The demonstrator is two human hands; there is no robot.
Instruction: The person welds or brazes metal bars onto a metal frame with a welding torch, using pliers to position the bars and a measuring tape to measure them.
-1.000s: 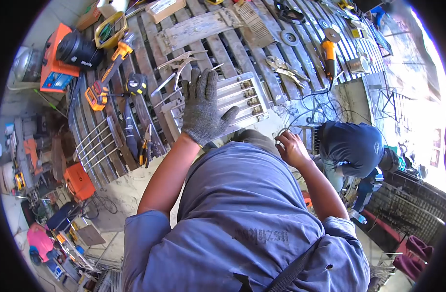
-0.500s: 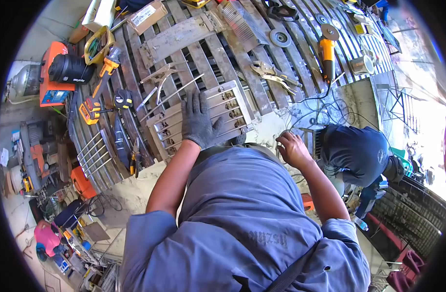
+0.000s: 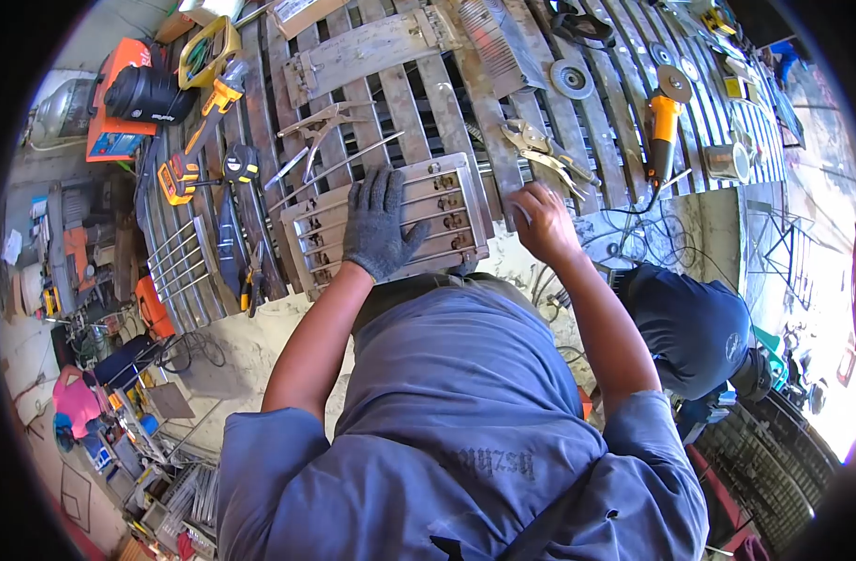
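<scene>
My left hand (image 3: 379,226), in a dark grey knit glove, lies flat with fingers stretched over a metal frame (image 3: 468,208) that holds several parallel rods (image 3: 432,193). The frame rests on the slatted bench near its front edge. To its right, at the bench edge, is my bare right hand (image 3: 544,224). Its fingers are curled together; whatever they may hold is hidden. Locking pliers (image 3: 540,154) lie just beyond the right hand. Another pair of locking pliers (image 3: 321,126) and a loose thin rod (image 3: 358,157) lie beyond the frame.
The slatted metal bench (image 3: 405,105) carries an angle grinder (image 3: 664,131), a yellow cutting tool (image 3: 213,105), a tape measure (image 3: 240,164), a grinding disc (image 3: 572,79) and a tin can (image 3: 727,162). A welded rod grille (image 3: 178,266) sits at left. A co-worker in dark clothing (image 3: 685,323) bends down at right.
My right hand has moved up and forward to the bench edge, near the locking pliers. My left hand stays flat on the frame. The camera view has shifted slightly.
</scene>
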